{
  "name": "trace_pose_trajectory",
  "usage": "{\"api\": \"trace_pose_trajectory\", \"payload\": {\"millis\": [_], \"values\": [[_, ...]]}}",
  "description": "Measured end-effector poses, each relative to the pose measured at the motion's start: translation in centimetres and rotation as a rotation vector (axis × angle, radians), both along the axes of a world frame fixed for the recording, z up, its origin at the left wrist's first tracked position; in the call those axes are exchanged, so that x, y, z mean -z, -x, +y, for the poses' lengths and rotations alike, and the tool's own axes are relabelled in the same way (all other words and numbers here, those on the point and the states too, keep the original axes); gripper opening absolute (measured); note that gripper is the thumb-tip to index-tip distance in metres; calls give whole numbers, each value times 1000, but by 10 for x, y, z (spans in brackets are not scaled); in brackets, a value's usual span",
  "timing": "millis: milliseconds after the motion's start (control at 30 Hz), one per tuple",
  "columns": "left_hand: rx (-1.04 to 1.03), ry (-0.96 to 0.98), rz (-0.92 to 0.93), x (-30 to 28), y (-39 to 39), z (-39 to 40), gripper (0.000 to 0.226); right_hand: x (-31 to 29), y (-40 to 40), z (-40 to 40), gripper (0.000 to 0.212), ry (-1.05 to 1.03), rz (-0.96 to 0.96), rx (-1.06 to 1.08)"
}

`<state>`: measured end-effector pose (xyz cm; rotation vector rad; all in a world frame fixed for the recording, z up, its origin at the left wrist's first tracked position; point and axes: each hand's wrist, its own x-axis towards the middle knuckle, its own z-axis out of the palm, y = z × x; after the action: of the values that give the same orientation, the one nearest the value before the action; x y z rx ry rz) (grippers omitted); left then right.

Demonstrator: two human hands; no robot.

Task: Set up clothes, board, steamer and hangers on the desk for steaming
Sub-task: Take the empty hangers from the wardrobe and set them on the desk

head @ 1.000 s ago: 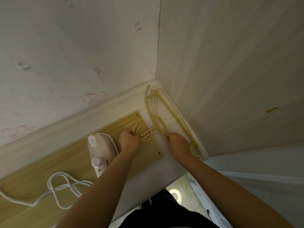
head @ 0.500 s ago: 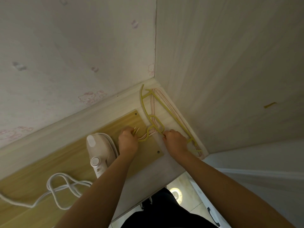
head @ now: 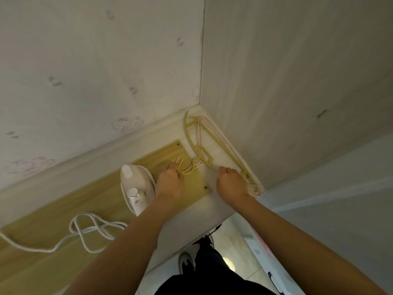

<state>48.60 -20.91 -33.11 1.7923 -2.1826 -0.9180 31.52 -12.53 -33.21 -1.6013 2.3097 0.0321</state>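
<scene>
Hangers [head: 214, 145], yellow and pink, flat in desk [head: 212, 206] corner against two walls. Left hand [head: 170, 182] curled round hooks; right hand [head: 231, 184] curled at lower bar, fingertips hidden. Hooks overlapping board [head: 95, 201]. Steamer [head: 136, 186] just beside left hand, cord [head: 85, 233] coiled, cut off at frame edge.

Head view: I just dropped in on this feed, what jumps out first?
Both hands meet at a stack of yellow and pink hangers lying flat in the desk's far right corner: the left hand grips the hook ends, the right hand holds the near arm. Just left of the left hand, a white steamer stands on the wooden board, its white cord looping toward the left edge.
</scene>
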Motion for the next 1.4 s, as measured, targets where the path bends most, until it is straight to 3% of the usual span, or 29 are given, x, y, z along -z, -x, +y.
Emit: {"api": "trace_pose_trajectory", "payload": {"millis": [133,433,600,1133,1400], "values": [[89,75,-9,-13,-4,22,42,-11,-10,25,36,59,5,5],[392,465,-10,-35,-4,87,43,-46,-29,96,42,318,134,-40],[438,623,20,-48,5,124,44,-67,-23,134,45,383,195,-16],[476,567,176,-67,62,318,38,-120,23,339,55,508,232,18],[490,514,390,-122,100,397,39,-157,41,437,37,703,249,47]]}}
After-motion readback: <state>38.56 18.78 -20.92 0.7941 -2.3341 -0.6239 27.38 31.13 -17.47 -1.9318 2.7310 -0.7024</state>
